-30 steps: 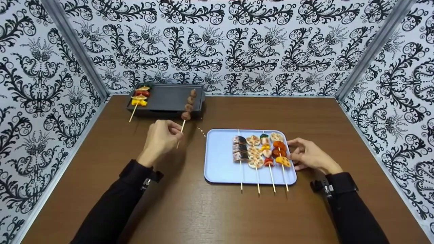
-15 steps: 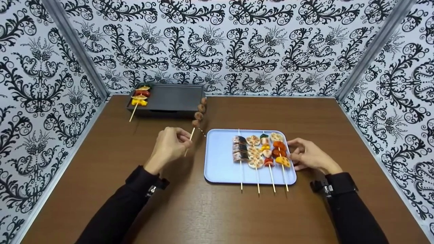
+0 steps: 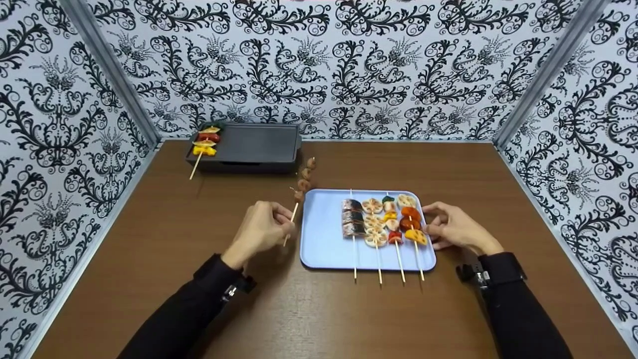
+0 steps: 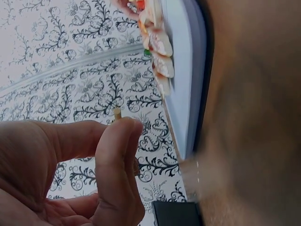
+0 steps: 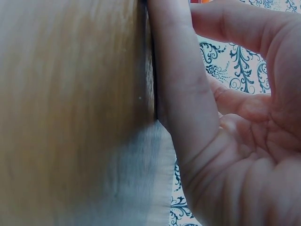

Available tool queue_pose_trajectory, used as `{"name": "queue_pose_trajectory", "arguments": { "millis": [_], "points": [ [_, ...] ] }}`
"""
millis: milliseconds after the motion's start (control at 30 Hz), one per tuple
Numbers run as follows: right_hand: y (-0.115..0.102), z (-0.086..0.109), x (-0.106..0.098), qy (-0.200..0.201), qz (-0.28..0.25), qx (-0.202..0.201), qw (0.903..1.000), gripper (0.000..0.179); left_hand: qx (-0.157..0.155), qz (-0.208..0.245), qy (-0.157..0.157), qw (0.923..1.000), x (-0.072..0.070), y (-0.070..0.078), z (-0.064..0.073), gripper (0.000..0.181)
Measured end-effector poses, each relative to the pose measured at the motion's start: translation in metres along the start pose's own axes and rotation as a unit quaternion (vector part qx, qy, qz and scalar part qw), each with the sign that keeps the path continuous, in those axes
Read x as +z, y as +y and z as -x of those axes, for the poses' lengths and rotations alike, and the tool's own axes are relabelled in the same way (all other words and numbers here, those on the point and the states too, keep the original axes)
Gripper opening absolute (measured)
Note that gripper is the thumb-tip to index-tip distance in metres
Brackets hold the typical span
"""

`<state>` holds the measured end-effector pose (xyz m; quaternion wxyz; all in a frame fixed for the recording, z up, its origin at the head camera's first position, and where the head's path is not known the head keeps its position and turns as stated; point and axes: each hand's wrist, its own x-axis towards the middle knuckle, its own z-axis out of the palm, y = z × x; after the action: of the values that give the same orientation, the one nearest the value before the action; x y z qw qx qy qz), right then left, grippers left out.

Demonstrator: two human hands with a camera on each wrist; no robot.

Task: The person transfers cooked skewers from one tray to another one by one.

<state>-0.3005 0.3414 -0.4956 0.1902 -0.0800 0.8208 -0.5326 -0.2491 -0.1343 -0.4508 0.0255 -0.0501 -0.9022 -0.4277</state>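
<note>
My left hand (image 3: 266, 227) pinches the bare lower stick of a meatball skewer (image 3: 304, 184) between thumb and fingers, just left of the blue tray (image 3: 324, 259). Brown balls on it point up and away, near the tray's far left corner. In the left wrist view the stick's end (image 4: 117, 113) pokes out above the pinching fingertips. My right hand (image 3: 458, 229) holds the tray's right edge with thumb and fingers. On the tray lie a dark-skinned fish-like skewer (image 3: 353, 219), a lotus root skewer (image 3: 374, 224), a mixed skewer (image 3: 393, 224) and an orange-and-yellow vegetable skewer (image 3: 412, 227).
A dark grey grill plate (image 3: 254, 144) stands at the back left of the brown table (image 3: 349, 319). A colourful vegetable skewer (image 3: 205, 142) lies at its left end, its stick over the front edge. Patterned walls (image 3: 324, 65) enclose the table at back and sides.
My left hand has moved right and nearer, carrying the meatball skewer from over the grill plate to beside the tray's left edge. My right hand and the tray have stayed put.
</note>
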Motion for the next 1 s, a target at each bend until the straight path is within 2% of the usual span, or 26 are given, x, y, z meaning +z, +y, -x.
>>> {"name": "queue_pose_trajectory", "arguments": {
  "millis": [200,433,667,867,1000],
  "points": [
    [0.000,0.000,-0.001,0.002,0.000,0.001,1.0000,0.060,0.000,0.008,-0.029,0.9996,0.009,0.002,0.006,0.007],
    [0.000,0.001,0.000,0.000,-0.001,-0.002,1.0000,0.061,0.011,0.002,-0.039,0.9992,0.020,0.004,0.013,0.009],
    [-0.001,0.000,-0.001,0.004,0.005,0.002,1.0000,0.059,-0.014,0.082,-0.085,0.9929,0.035,0.008,0.021,0.008],
    [-0.001,-0.001,-0.001,0.002,0.011,0.003,0.9999,0.057,-0.025,0.089,-0.097,0.9910,0.045,0.010,0.025,0.010],
    [-0.003,0.000,-0.001,0.002,0.014,0.005,0.9999,0.057,-0.039,0.115,-0.105,0.9871,0.051,0.012,0.028,0.011]
  ]
}}
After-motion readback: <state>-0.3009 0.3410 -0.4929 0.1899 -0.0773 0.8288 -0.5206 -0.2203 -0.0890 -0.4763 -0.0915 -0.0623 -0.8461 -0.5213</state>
